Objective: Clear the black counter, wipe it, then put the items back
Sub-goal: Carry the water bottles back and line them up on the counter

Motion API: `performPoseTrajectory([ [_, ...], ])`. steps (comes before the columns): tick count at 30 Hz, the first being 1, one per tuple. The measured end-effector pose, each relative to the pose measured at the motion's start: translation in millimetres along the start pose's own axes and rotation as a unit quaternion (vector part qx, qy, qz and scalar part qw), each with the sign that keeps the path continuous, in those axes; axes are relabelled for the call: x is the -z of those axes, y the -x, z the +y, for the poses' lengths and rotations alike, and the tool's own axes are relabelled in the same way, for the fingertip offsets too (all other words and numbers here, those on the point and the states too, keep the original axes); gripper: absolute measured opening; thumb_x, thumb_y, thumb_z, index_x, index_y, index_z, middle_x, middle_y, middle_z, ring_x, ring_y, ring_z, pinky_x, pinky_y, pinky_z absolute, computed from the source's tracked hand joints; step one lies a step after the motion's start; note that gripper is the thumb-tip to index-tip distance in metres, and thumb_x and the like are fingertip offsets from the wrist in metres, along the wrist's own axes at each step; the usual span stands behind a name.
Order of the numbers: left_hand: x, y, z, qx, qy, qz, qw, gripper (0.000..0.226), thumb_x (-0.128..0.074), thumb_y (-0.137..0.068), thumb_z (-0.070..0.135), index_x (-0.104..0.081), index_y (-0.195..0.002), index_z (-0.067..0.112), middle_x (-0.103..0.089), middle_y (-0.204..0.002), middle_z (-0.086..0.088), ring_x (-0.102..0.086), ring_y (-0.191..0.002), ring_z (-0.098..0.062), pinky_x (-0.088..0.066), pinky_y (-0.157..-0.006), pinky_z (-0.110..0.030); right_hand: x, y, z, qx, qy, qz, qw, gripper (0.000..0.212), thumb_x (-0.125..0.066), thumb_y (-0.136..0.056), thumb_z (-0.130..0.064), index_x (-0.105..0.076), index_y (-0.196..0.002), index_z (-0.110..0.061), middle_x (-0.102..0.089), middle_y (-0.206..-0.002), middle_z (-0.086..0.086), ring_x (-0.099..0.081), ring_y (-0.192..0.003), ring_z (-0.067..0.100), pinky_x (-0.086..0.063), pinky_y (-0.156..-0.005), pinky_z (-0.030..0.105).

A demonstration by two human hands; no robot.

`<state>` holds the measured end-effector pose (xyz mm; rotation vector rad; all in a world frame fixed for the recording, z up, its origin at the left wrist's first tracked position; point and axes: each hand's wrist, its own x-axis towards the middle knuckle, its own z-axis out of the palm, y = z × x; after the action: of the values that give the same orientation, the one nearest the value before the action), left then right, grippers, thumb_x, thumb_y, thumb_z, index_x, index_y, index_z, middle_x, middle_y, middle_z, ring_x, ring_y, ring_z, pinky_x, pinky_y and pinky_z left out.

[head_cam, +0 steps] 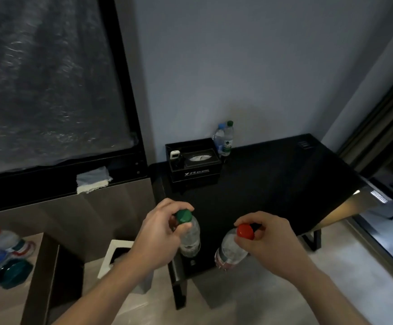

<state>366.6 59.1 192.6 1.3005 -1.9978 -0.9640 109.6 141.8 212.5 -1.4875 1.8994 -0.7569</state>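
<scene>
Lower shelf, far left: several bottles (2, 245), blurred, and a teal dish (12, 273). Ledge: 1 folded cloth (93, 180). Left hand (158, 233) pinched a green-capped bottle (189, 235) by its neck over the black counter (272, 179). Counter rear: black tissue box (194, 165), 2 upright bottles (224, 139). Right hand (270, 240) gripped a red-capped bottle (233, 249) at the counter's front edge.

Dim, cool indoor light. Daylight enters from 3 o'clock, throwing a pale glare strip on the black counter (272, 184) at its right edge. Bottles (1, 247) at 8 o'clock blurred. Wide-angle bending at frame edges; overall soft, slightly noisy.
</scene>
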Motion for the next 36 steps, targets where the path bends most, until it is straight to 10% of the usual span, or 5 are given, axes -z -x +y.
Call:
performPoseTrajectory([
  [13,-103.5,-59.0,68.6,0.065,0.0,0.089,0.994,0.034,-0.078,-0.09,0.02,-0.069,-0.114,0.042,-0.058,-0.106,0.022,-0.062,-0.089,-0.002,-0.048,-0.076,-0.017,117.9,-101.1,80.2,0.085,0.027,-0.093,0.992,0.027,-0.086,-0.079,-0.024,-0.074,-0.097,-0.042,-0.069,-0.101,-0.018,-0.07,-0.081,0.004,-0.059,-0.074,0.026],
  [36,-246.2,-354.4,77.7,0.102,-0.021,0.021,0.994,0.039,-0.075,-0.091,0.016,-0.065,-0.12,0.04,-0.051,-0.111,0.022,-0.061,-0.103,-0.006,-0.056,-0.098,-0.032,238.6,-348.9,195.0,0.067,0.091,-0.074,0.991,0.032,-0.084,-0.082,-0.026,-0.067,-0.102,-0.044,-0.064,-0.103,-0.021,-0.066,-0.091,-0.003,-0.058,-0.074,0.019],
])
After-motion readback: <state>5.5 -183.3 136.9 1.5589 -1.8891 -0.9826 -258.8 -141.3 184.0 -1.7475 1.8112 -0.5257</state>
